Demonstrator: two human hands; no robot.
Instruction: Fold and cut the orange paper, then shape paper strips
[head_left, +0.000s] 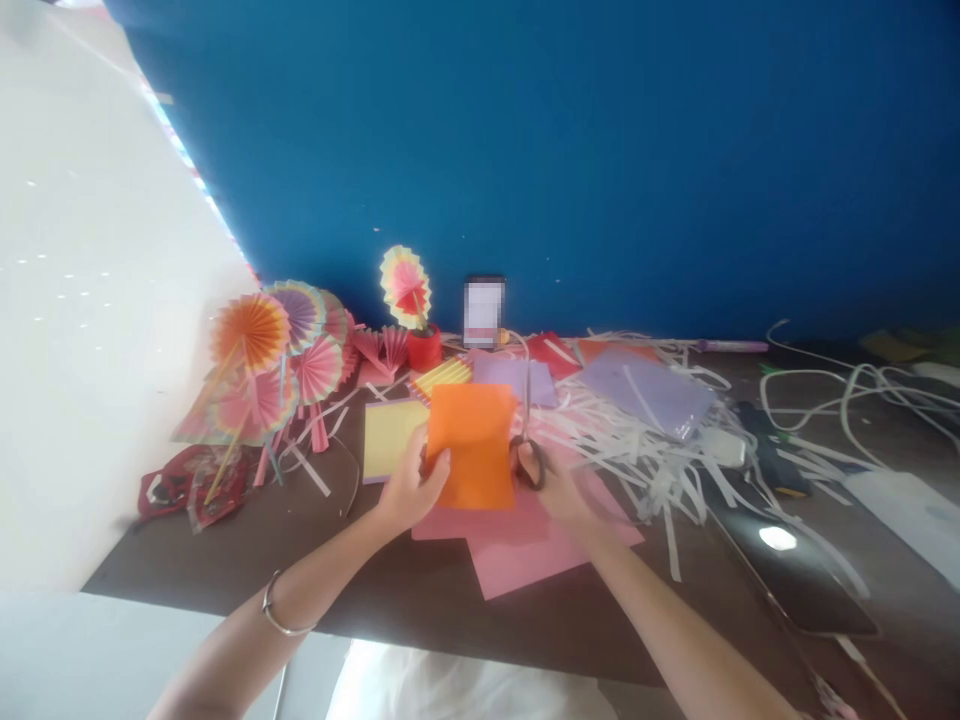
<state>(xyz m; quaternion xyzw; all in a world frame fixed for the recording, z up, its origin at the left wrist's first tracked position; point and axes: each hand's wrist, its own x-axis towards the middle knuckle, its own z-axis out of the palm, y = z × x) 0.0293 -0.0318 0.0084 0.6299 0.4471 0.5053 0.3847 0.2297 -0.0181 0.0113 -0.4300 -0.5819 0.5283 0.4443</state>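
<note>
Holding orange paper (474,445), long axis toward wall (570,150); scissors (527,437) pointing likewise.

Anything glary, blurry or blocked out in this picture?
Head view: white glare on the glossy black flat device; pixelated screen on the dark-framed upright device; washed-out white surface at left; softly blurred white paper strips and orange rectangular paper sheet.

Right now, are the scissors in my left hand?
No, your right hand holds the scissors, while your left hand holds the orange paper.
</note>
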